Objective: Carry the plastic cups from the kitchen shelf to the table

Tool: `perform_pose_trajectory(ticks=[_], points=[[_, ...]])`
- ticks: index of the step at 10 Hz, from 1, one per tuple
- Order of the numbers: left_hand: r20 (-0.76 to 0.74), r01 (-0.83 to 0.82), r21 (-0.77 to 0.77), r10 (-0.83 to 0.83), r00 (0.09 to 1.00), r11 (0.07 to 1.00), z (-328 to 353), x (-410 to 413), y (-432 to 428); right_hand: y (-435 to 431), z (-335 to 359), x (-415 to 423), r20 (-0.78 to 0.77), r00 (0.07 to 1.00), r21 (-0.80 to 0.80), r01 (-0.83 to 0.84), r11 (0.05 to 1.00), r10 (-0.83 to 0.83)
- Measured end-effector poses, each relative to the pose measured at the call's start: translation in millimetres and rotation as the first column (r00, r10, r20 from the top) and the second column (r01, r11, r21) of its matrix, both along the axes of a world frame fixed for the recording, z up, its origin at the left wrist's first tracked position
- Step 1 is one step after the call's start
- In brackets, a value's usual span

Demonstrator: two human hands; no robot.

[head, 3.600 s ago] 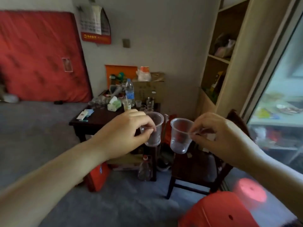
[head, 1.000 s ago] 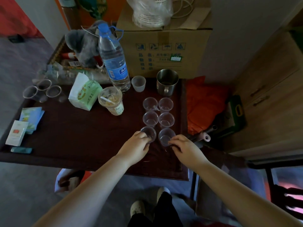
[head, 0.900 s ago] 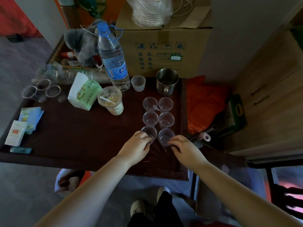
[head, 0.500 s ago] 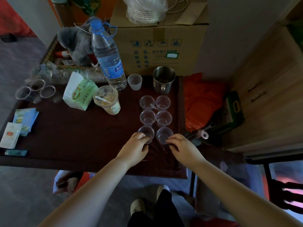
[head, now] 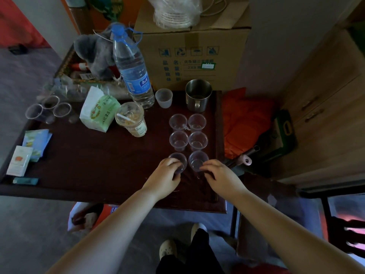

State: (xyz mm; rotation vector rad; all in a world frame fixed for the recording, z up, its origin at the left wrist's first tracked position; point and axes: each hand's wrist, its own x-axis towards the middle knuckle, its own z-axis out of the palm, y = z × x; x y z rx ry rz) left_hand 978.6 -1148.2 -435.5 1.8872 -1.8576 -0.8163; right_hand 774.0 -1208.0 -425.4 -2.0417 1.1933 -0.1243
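Observation:
Several clear plastic cups stand in two columns near the right edge of the dark wooden table (head: 98, 165). The far pair (head: 178, 122) and the middle pair (head: 178, 140) stand free. My left hand (head: 165, 177) is curled around the near left cup (head: 180, 160), which rests on the table. My right hand (head: 219, 176) pinches the near rim of the near right cup (head: 197, 161), also resting on the table. My fingers hide the near sides of both cups.
Behind the cups stand a metal mug (head: 198, 95), a small white cup (head: 164, 97), a water bottle (head: 131, 66) and a cardboard box (head: 193, 52). A lidded drink cup (head: 131, 119) and a tissue pack (head: 98, 109) sit to the left. Clear glasses (head: 49, 109) crowd the far left corner.
Earlier I carried one cup in each hand through the air toward the table. Both cups now stand on the table in front of the others. Over the last second my hands barely moved.

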Motion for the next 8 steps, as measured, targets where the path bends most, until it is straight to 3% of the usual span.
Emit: perform_pose_trajectory(ticks=[6, 8], points=[[0.03, -0.003, -0.012, 0.004, 1.0, 1.0, 12.8, -6.7, 2.4, 3.2, 3.8, -4.8, 0.023, 1.0, -0.03, -0.01, 1.0, 0.01], [0.134, 0.078, -0.13, -0.061, 0.989, 0.988, 37.9, 1.8, 8.9, 6.5, 25.1, -6.6, 0.041, 0.997, -0.146, 0.065, 0.987, -0.059]])
